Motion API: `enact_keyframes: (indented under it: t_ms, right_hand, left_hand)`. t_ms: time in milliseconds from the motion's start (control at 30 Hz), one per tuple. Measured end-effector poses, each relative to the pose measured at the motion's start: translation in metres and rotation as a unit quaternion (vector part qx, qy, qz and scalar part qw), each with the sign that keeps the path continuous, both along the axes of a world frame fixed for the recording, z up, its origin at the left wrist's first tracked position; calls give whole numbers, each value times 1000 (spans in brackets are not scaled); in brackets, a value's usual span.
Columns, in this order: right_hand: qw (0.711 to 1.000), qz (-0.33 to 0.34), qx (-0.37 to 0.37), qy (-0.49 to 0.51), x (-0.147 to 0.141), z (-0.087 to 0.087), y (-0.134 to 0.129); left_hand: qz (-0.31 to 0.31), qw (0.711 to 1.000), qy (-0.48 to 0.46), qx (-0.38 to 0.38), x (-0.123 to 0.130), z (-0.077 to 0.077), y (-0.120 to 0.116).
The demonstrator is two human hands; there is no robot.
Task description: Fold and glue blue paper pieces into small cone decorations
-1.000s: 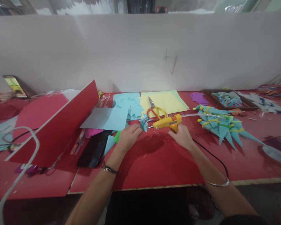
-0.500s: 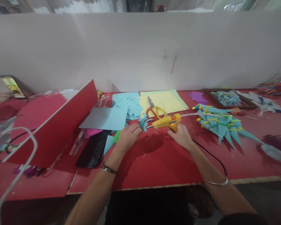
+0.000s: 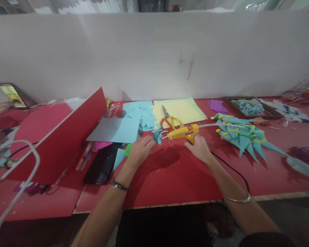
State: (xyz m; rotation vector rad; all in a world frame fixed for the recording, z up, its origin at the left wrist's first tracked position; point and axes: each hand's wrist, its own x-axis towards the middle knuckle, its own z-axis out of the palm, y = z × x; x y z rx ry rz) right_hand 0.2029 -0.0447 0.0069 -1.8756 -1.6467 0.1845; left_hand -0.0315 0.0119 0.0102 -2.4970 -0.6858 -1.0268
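A yellow hot glue gun (image 3: 180,133) is gripped in my right hand (image 3: 199,146), its small light glowing orange. Its metal nozzle points left and meets a curled piece of light blue paper (image 3: 158,134), which the fingers of my left hand (image 3: 142,149) pinch. Whether the tip touches the paper or stops just short, I cannot tell. A clear glue stick (image 3: 212,125) trails out of the gun's back. Just behind the nozzle, scissors (image 3: 171,120) with red and yellow handles lie on yellow paper sheets (image 3: 187,111). Part of a green item (image 3: 128,150) shows beside my left wrist.
Cut blue paper pieces (image 3: 144,116) lie at the back. To the left are a black phone (image 3: 101,166) and an upright red board (image 3: 64,147). Blue paper cones with yellow trim (image 3: 242,137) and a tray (image 3: 252,108) sit right. A black cord (image 3: 234,168) runs past my right forearm.
Both hands, the glue gun and the blue paper hold almost the same position. At the far left edge, part of what looks like another person's hand has come into view.
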Motion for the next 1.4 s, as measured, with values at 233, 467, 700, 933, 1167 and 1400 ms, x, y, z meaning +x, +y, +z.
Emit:
enact_keyframes:
  t_ms: [233, 467, 700, 933, 1167, 1400]
  right_hand:
    - [1000, -17, -6, -8, 1, -1, 1]
    - [1000, -24, -8, -10, 1, 0, 2]
    - [999, -24, -18, -16, 2, 0, 2]
    - [999, -28, -12, -18, 3, -2, 3]
    - [999, -25, -16, -22, 3, -1, 4]
    - [998, -38, -28, -53, 4, -2, 4]
  left_hand:
    - [-1, 1000, 3, 3, 0, -1, 1]
    - [-2, 1000, 2, 5, 0, -1, 0]
    - [-6, 1000, -2, 5, 0, -1, 1]
    - [-5, 1000, -1, 12, 0, -2, 0]
    - [-8, 1000, 5, 13, 1, 0, 0]
    - [-5, 1000, 12, 7, 1, 1, -1]
